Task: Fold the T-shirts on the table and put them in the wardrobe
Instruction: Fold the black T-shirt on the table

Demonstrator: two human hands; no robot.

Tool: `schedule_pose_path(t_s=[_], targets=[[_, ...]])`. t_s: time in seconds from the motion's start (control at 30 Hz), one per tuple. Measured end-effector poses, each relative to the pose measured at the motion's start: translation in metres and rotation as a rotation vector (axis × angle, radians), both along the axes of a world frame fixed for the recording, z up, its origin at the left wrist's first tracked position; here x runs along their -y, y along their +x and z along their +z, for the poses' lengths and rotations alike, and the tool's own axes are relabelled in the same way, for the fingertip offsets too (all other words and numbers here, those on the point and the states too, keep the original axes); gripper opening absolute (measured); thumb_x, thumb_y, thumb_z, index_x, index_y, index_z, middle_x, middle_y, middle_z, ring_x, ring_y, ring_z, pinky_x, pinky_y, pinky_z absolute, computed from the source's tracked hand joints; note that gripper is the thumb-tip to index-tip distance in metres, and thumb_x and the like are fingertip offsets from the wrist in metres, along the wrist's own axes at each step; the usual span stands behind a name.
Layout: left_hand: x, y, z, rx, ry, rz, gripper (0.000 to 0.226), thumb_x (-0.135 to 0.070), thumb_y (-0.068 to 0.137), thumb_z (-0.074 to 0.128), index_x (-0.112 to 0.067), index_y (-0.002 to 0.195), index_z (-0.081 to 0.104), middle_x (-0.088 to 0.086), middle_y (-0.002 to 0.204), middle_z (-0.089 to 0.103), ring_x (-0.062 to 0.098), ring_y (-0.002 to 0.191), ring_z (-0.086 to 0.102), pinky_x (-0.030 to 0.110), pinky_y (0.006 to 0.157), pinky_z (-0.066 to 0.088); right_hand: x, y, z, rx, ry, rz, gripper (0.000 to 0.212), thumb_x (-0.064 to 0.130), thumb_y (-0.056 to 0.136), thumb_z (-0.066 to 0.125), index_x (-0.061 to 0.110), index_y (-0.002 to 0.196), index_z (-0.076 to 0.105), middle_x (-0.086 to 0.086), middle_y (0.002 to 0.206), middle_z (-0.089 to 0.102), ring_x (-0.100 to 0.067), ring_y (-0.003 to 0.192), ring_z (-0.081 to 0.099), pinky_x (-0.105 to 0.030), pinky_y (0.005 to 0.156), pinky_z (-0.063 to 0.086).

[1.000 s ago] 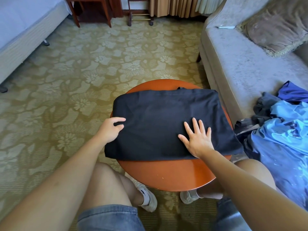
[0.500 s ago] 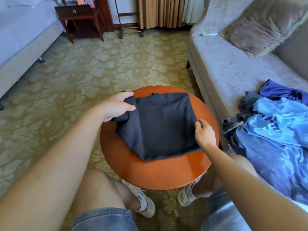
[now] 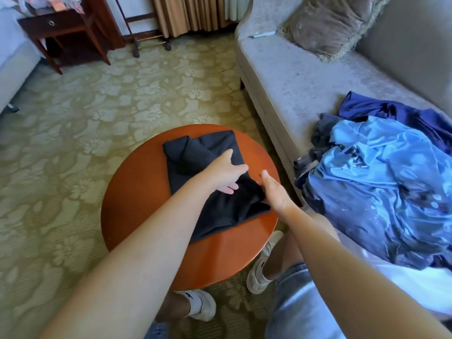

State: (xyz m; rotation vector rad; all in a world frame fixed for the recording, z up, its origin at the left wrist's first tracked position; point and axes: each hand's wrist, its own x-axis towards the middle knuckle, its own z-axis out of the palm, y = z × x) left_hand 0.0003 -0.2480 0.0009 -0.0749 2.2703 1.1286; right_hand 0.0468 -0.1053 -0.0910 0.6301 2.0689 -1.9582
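A black T-shirt (image 3: 195,152) lies partly folded on the round orange-brown table (image 3: 137,196), its left side doubled over into a narrower bundle. My left hand (image 3: 225,172) reaches across it with straight fingers resting on the fabric near the right edge. My right hand (image 3: 276,192) stands on its side against that right edge, fingers straight, thumb up, touching the cloth. Where its fingertips meet the fabric is hidden. The wardrobe is not in view.
A pile of blue and dark clothes (image 3: 381,182) lies on the grey sofa (image 3: 293,77) to the right, with a cushion (image 3: 332,23) behind. A dark nightstand (image 3: 61,28) and a bed (image 3: 12,59) stand at far left. Patterned carpet surrounds the table.
The left side of the shirt has been carried over to the right, making the bundle narrower. My left hand let go and now lies flat; my right hand released the edge.
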Motion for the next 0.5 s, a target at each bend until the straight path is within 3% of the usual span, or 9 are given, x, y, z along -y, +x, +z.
schedule_pose_path(t_s=[0.07, 0.13, 0.23, 0.3, 0.4, 0.5], targets=[[0.009, 0.007, -0.02, -0.177, -0.1, 0.088, 0.058, -0.025, 0.097, 0.046, -0.026, 0.151, 0.026, -0.001, 0.134, 0.05, 0.024, 0.106, 0.063, 0.039, 0.087, 0.056, -0.003, -0.001, -0.006, -0.001, 0.087, 0.032, 0.044, 0.045, 0.102, 0.04, 0.018, 0.135, 0.052, -0.004, 0.144, 0.05, -0.02, 0.134, 0.044, -0.036, 0.115, 0.031], [0.023, 0.024, -0.046, -0.285, -0.289, 0.044, 0.051, -0.023, 0.098, 0.044, -0.021, 0.148, 0.032, 0.005, 0.143, 0.045, 0.027, 0.123, 0.05, 0.04, 0.099, 0.046, -0.001, 0.0, -0.005, -0.005, 0.103, 0.049, 0.047, 0.035, 0.1, 0.048, 0.015, 0.142, 0.047, -0.003, 0.147, 0.046, -0.017, 0.137, 0.039, -0.029, 0.115, 0.027], [0.04, 0.057, -0.081, -0.329, -0.555, -0.101, 0.062, -0.041, 0.1, 0.044, -0.019, 0.153, 0.019, 0.008, 0.157, 0.02, 0.029, 0.144, 0.018, 0.047, 0.114, 0.025, 0.005, 0.002, -0.004, -0.018, 0.152, 0.101, 0.051, 0.023, 0.099, 0.054, 0.013, 0.146, 0.041, -0.006, 0.143, 0.048, -0.018, 0.134, 0.043, -0.023, 0.107, 0.03], [0.051, 0.071, -0.102, -0.38, -0.646, -0.178, 0.068, -0.052, 0.1, 0.034, -0.019, 0.155, 0.01, 0.006, 0.162, 0.004, 0.027, 0.15, 0.0, 0.05, 0.119, 0.008, 0.011, 0.006, 0.0, -0.038, 0.31, 0.143, 0.049, 0.02, 0.097, 0.055, 0.011, 0.144, 0.044, -0.007, 0.14, 0.052, -0.021, 0.129, 0.049, -0.025, 0.105, 0.034], [0.072, 0.08, -0.117, -0.48, -0.693, -0.171, 0.075, -0.059, 0.098, 0.029, -0.016, 0.156, 0.007, 0.004, 0.164, 0.001, 0.023, 0.15, -0.004, 0.047, 0.12, 0.001, 0.026, 0.019, 0.005, -0.364, 0.814, 0.131, 0.031, 0.014, 0.093, 0.053, 0.008, 0.122, 0.063, -0.009, 0.121, 0.06, -0.029, 0.107, 0.06, -0.035, 0.091, 0.047], [0.086, 0.08, -0.119, -0.555, -0.652, -0.142, 0.076, -0.054, 0.098, 0.035, -0.011, 0.155, 0.008, 0.005, 0.163, 0.004, 0.021, 0.151, 0.0, 0.043, 0.121, 0.001, 0.049, 0.024, 0.01, -0.661, 0.927, 0.459, 0.027, 0.012, 0.088, 0.052, 0.007, 0.106, 0.071, -0.008, 0.108, 0.069, -0.028, 0.098, 0.065, -0.036, 0.083, 0.054]])
